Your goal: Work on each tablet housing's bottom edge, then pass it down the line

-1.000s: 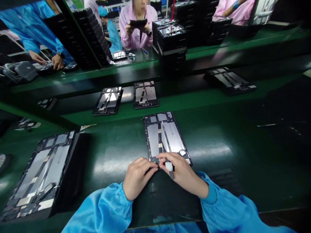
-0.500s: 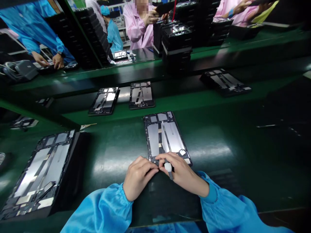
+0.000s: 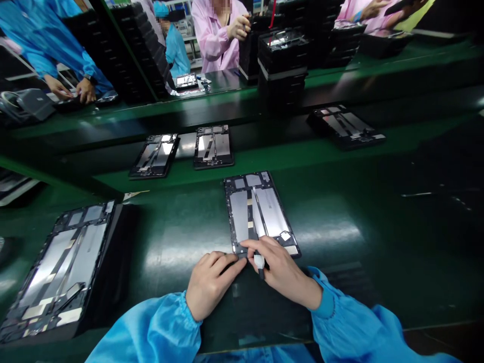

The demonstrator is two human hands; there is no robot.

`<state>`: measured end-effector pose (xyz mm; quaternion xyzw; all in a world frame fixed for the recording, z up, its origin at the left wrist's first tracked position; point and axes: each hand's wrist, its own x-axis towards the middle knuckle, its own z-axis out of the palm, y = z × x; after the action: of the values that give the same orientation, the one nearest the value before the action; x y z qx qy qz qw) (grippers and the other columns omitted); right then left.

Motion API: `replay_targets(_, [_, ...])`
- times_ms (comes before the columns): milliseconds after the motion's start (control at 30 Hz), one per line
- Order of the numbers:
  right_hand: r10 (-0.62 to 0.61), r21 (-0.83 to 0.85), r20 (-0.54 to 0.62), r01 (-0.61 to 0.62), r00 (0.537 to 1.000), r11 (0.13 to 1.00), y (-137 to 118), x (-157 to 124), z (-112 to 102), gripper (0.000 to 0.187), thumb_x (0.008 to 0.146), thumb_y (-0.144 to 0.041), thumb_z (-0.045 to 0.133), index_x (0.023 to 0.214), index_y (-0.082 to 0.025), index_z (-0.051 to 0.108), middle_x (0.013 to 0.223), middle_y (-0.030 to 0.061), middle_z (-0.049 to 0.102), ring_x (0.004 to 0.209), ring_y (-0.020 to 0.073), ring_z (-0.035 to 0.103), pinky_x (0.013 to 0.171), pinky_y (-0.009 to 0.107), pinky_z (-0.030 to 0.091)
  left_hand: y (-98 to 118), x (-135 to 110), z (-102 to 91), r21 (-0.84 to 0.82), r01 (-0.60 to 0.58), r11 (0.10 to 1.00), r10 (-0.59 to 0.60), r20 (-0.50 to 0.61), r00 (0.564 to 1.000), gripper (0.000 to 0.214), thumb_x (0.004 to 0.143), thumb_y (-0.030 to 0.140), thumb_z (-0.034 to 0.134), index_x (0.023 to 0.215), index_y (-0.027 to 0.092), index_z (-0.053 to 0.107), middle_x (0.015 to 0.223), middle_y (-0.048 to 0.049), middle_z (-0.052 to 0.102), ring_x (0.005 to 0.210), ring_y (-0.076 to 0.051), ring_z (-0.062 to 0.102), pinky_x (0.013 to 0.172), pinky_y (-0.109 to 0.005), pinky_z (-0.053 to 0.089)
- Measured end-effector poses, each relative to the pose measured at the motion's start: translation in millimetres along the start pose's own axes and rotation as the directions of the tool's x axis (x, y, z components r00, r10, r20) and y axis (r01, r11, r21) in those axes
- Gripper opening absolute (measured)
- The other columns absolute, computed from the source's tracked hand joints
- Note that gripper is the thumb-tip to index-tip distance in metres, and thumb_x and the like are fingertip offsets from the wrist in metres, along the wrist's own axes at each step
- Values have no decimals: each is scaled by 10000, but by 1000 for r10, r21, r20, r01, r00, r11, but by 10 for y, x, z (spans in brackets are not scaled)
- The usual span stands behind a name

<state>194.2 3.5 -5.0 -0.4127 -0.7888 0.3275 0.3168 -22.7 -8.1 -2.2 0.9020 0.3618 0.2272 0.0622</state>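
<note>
In front of me an opened tablet (image 3: 260, 212) lies flat on the green work surface, its silver inner plates and dark ribbon cables showing. My left hand (image 3: 214, 282) is closed at its lower left edge, thumb and index finger together on that edge. Between the bent fingers of my right hand (image 3: 282, 267) is a slim dark tool with a white wrapping (image 3: 259, 261). That hand rests over the tablet's bottom edge, close to my left fingertips. The tool's working tip is hidden by my fingers.
At left, another opened tablet (image 3: 56, 272) lies on a dark stack. Two opened tablets (image 3: 155, 156) (image 3: 214, 146) and a third (image 3: 346, 126) lie farther back. A green post (image 3: 64, 171) crosses at left. Black tray stacks (image 3: 283, 70) and co-workers (image 3: 217, 35) are beyond.
My left hand has shifted slightly left and down, its fingers lying lower. The tool in my right hand has turned more upright. Across the bench, a co-worker's raised hand has lowered onto a stack.
</note>
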Motion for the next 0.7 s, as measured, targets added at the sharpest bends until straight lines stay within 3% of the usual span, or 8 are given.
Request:
replay_targets(100, [8,30,-7,-8,1000,1000,10,-7,-1,561,817,67,489,1278,-250,514,911,49,629,880,237,577,782,384,510,-40,-35,-24,80,-81,994,78,43,996,290,1014,154,419,1241,186,597,1137,-59,654,920,-203,530,735,-328,418])
replay_targets(300, [52,26,3,-52,999,998,-16,23,-55,548,814,53,485,1270,-241,557,932,65,650,893,242,610,779,394,541,-40,-11,-24,152,-133,979,121,83,989,350,1030,151,343,1308,193,551,1123,-73,642,916,-202,544,728,-327,430])
replay_targets(500, [90,201,-99,-68,991,977,-78,-136,-249,322,976,-191,504,1261,-287,617,856,31,675,741,181,646,703,326,557,13,-13,65,126,-42,991,30,94,995,321,999,151,430,1295,194,547,1109,-93,606,920,-204,565,738,-332,469])
replay_targets(600, [203,306,-62,-175,977,936,-95,-251,-274,321,996,-262,476,1292,-299,597,896,26,649,651,134,626,602,269,564,20,-11,87,83,-7,997,0,85,996,305,984,155,470,1274,197,553,1097,-89,597,916,-204,565,740,-334,484])
replay_targets(700, [282,354,9,-267,959,896,-98,-285,-216,251,981,-273,490,1205,-235,597,864,27,660,663,138,647,576,251,562,19,-14,83,70,2,998,-8,81,997,301,992,169,456,1273,209,555,1087,-85,596,907,-197,565,734,-328,490])
